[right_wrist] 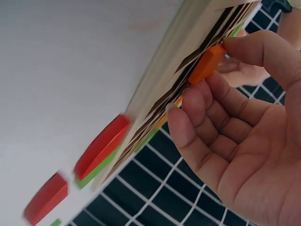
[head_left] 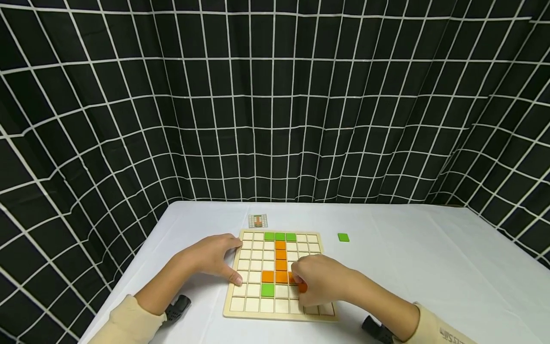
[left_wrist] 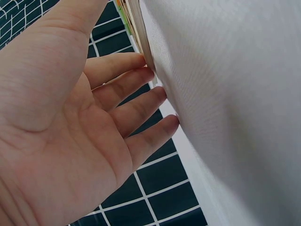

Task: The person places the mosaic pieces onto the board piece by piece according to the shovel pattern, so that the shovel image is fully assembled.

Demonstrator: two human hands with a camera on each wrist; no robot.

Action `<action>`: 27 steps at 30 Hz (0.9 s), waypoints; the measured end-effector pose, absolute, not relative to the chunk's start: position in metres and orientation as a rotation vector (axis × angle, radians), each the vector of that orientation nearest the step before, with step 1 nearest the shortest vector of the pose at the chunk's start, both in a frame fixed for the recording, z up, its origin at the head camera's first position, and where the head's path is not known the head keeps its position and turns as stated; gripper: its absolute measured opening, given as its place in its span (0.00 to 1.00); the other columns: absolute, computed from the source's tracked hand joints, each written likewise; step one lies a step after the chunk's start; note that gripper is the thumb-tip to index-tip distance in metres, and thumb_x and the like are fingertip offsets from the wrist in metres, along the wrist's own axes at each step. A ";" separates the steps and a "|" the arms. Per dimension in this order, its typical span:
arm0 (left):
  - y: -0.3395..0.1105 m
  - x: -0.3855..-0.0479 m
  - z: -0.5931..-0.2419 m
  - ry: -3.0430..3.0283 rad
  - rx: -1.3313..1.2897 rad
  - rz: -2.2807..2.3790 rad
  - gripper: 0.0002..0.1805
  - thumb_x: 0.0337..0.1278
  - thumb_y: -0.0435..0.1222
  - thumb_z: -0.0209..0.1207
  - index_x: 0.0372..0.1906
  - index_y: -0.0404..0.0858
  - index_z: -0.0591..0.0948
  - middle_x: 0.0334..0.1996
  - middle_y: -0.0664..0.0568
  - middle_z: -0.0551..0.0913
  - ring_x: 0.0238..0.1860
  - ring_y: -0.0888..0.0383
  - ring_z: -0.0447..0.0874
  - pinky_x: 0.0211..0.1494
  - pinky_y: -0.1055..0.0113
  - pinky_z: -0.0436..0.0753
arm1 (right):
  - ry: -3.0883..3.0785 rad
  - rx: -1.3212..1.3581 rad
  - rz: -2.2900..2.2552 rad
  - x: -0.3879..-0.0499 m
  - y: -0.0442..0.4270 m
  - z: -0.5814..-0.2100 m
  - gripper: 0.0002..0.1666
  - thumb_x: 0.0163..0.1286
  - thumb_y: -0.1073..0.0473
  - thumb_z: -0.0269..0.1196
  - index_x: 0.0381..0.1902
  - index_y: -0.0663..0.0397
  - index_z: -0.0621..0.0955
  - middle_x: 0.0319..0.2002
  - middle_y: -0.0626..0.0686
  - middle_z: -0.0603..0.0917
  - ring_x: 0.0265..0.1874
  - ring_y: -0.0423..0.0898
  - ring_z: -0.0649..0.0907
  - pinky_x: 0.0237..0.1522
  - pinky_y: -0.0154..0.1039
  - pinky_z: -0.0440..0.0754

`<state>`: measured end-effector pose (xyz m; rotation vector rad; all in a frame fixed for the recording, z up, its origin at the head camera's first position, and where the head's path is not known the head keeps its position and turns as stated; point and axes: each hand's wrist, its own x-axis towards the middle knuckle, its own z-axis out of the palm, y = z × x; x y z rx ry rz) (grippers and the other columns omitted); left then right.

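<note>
A wooden grid board [head_left: 280,316] lies on the table with green and orange square tiles set in it. Three green tiles [head_left: 280,236] sit along the far row, and a column of orange tiles [head_left: 281,264] runs toward me. Another green tile [head_left: 267,290] lies nearer. My left hand [head_left: 215,258] rests along the board's left edge, fingers extended, thumb touching its front-left part. Between right thumb and fingers my right hand [head_left: 324,279] pinches an orange tile [right_wrist: 207,65] low over the board's right half. Part of the board is hidden under that hand.
A small pattern card [head_left: 258,220] lies beyond the board. One loose green tile [head_left: 343,237] is to the right on the white table [head_left: 429,267]. The right wrist view shows two red pieces [right_wrist: 102,147] near the board. A black gridded curtain [head_left: 275,95] stands behind.
</note>
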<state>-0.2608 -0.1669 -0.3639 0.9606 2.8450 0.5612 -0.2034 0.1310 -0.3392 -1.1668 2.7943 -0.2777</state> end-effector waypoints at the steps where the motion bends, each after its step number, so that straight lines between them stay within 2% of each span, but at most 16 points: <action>1: -0.167 -0.261 -0.364 2.844 0.964 0.562 0.47 0.31 0.60 0.79 0.57 0.36 0.80 0.53 0.48 0.81 0.55 0.50 0.79 0.62 0.51 0.76 | 2.790 -1.168 -0.274 -0.204 0.128 -0.339 0.14 0.48 0.64 0.71 0.23 0.48 0.74 0.18 0.40 0.69 0.20 0.37 0.66 0.23 0.32 0.64; 7: -0.165 -0.261 -0.363 2.847 0.969 0.562 0.47 0.31 0.60 0.79 0.57 0.35 0.80 0.53 0.47 0.81 0.56 0.49 0.78 0.63 0.51 0.75 | 2.788 -1.207 -0.266 -0.205 0.119 -0.337 0.15 0.47 0.65 0.71 0.20 0.47 0.74 0.18 0.40 0.70 0.19 0.36 0.66 0.22 0.31 0.65; 15: -0.166 -0.260 -0.364 2.838 0.977 0.572 0.42 0.30 0.60 0.78 0.51 0.38 0.81 0.50 0.51 0.81 0.52 0.51 0.79 0.60 0.50 0.77 | 2.756 -1.268 -0.263 -0.206 0.110 -0.337 0.14 0.47 0.66 0.71 0.21 0.47 0.75 0.18 0.38 0.70 0.20 0.36 0.67 0.23 0.30 0.67; 20: -0.166 -0.259 -0.365 2.844 0.962 0.561 0.46 0.30 0.61 0.78 0.55 0.36 0.80 0.52 0.50 0.81 0.55 0.50 0.79 0.61 0.50 0.76 | 2.736 -1.275 -0.284 -0.207 0.105 -0.337 0.14 0.47 0.66 0.71 0.21 0.47 0.75 0.19 0.37 0.72 0.21 0.35 0.69 0.24 0.30 0.69; 27: -0.166 -0.260 -0.362 2.846 0.945 0.564 0.49 0.31 0.60 0.79 0.59 0.34 0.79 0.55 0.47 0.81 0.58 0.48 0.78 0.63 0.51 0.75 | 2.701 -1.294 -0.315 -0.211 0.095 -0.336 0.15 0.49 0.67 0.71 0.19 0.48 0.74 0.18 0.38 0.71 0.20 0.35 0.67 0.22 0.29 0.64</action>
